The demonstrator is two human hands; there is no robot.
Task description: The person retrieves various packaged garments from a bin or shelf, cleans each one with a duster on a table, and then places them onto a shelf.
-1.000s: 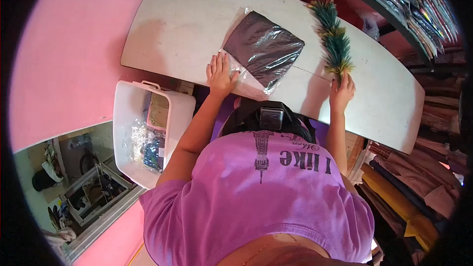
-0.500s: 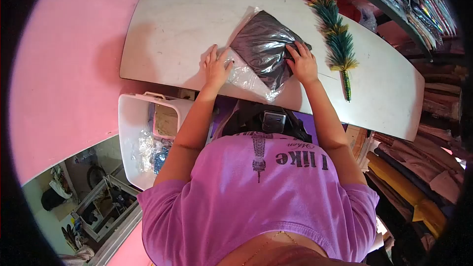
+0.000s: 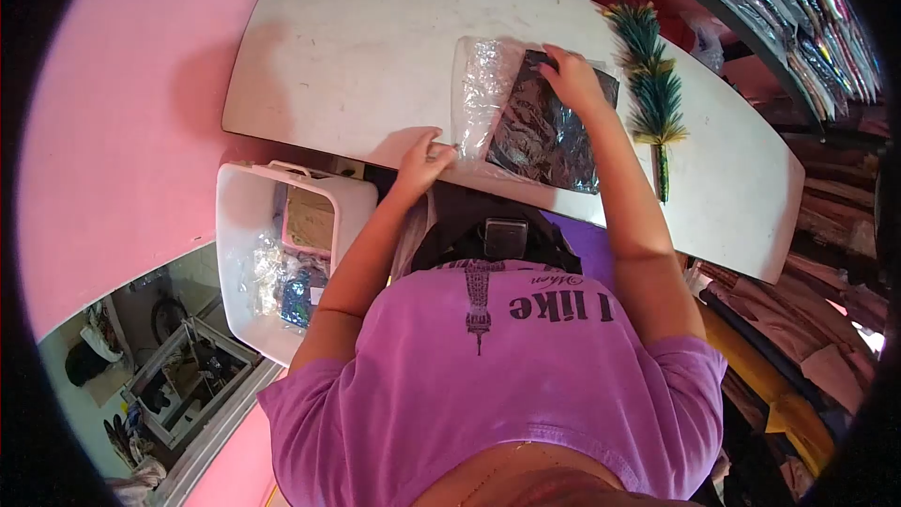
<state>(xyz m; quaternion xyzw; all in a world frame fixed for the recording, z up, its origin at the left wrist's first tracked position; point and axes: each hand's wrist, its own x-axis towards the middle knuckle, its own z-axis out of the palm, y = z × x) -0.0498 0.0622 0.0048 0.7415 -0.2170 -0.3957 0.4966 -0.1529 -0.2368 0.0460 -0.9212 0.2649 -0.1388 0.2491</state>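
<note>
A black folded cloth [image 3: 540, 131] lies inside a clear plastic bag [image 3: 483, 84] on the white table, and the bag's loose flap spreads to the left. My right hand [image 3: 574, 84] rests over the upper part of the cloth, thumb and fingers apart. At the bag's lower left corner is my left hand [image 3: 425, 169], its fingers bent and the tips closed at the plastic edge. The exact grip there is small and partly hidden.
A green tinsel-like decoration [image 3: 652, 89] lies right of the bag on the white table [image 3: 347, 56]. Below the table's left side stands a white bin [image 3: 249, 253] with plastic-wrapped items. Fabric rolls [image 3: 779, 394] and a shelf of packed items [image 3: 788, 19] are at the right.
The bag with the black cloth has turned and shifted right, now lying squarer with its flap to the left. My left hand has moved down to the bag's corner; my right hand has moved up slightly.
</note>
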